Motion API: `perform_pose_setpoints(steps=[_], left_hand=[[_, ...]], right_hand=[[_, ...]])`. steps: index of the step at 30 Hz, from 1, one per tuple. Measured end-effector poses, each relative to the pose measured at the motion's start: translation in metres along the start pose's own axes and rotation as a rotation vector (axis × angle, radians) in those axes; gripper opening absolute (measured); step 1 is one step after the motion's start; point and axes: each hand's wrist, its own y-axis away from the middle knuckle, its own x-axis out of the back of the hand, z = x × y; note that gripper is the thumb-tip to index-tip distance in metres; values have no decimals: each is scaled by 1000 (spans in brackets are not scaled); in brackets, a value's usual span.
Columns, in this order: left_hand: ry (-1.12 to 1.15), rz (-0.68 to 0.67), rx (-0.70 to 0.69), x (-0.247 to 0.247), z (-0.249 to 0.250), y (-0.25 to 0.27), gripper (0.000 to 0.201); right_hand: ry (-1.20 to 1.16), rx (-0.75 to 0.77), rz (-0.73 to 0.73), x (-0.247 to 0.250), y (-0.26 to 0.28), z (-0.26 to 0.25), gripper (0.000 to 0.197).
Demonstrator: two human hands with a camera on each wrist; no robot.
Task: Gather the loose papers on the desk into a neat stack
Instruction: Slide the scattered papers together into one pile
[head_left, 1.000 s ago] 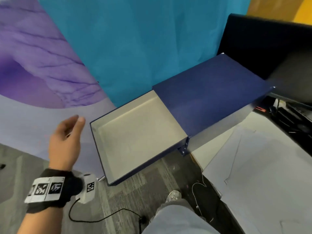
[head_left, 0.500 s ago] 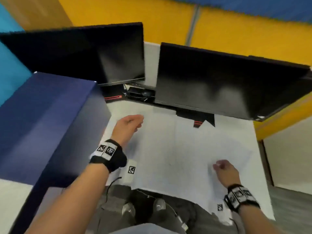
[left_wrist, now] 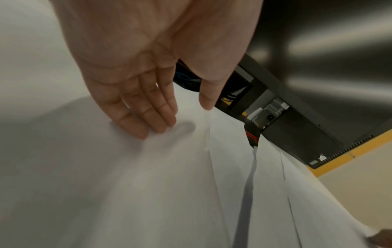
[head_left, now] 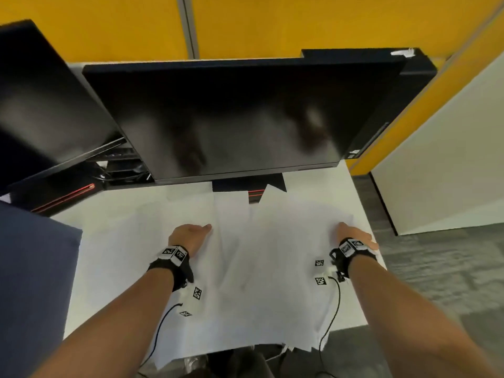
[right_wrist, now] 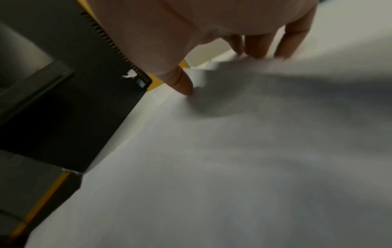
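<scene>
Several loose white papers [head_left: 272,255] lie overlapping across the white desk [head_left: 103,255], some hanging over its near edge. My left hand [head_left: 191,236] rests on the sheets left of centre. In the left wrist view, the left hand [left_wrist: 180,117] has straight fingers [left_wrist: 148,129] pressing on a paper [left_wrist: 148,184], thumb held apart. My right hand [head_left: 351,236] sits at the papers' far right edge. In the right wrist view, the right hand [right_wrist: 220,72] spreads over a ruffled sheet edge [right_wrist: 201,72], thumb and fingertips [right_wrist: 254,53] touching the paper [right_wrist: 212,167].
A large dark monitor [head_left: 240,118] stands just behind the papers, its base [head_left: 248,192] partly covered by sheets. A second monitor [head_left: 41,105] stands at the back left. A blue cabinet [head_left: 32,282] borders the desk's left side. The desk's right edge drops to grey carpet [head_left: 422,268].
The view swung from the open blue drawer to the desk. Both hands came down onto the papers, and the right hand moved out to the right edge of the sheets.
</scene>
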Motion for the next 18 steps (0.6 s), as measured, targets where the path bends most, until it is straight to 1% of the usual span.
perform_pose_setpoints(steps=[2, 5, 7, 9, 10, 11, 12, 13, 15, 16, 17, 18], left_hand=[[7, 28, -1, -4, 2, 1, 37], [47, 29, -2, -10, 5, 5, 32], [74, 15, -22, -15, 7, 12, 29], [77, 14, -56, -18, 10, 17, 27], [53, 28, -83, -18, 11, 19, 30], [18, 47, -97, -15, 12, 22, 37], [0, 62, -108, -12, 11, 25, 44], [-12, 50, -108, -8, 8, 28, 51], [-138, -2, -129, -6, -2, 37, 60], [-255, -40, -150, -8, -8, 43, 61], [-365, -83, -166, -14, -13, 49, 58], [-430, -120, -188, -23, -19, 55, 53]], right_hand=[[-22, -7, -5, -8, 2, -11, 60], [-112, 53, -48, -22, 20, -40, 49], [-169, 185, -112, -38, 36, -53, 44], [-238, 345, -203, -49, 50, -56, 45], [-301, 396, -222, -50, 54, -53, 48], [-344, 424, -200, -48, 54, -49, 54], [-370, 416, -160, -45, 52, -43, 60], [-362, 362, -119, -42, 47, -34, 64], [-260, 184, -86, -39, 43, -10, 68], [-192, 94, -94, -40, 47, 2, 67], [-163, 46, -109, -45, 54, 11, 66], [-165, 50, -125, -50, 65, 18, 64]])
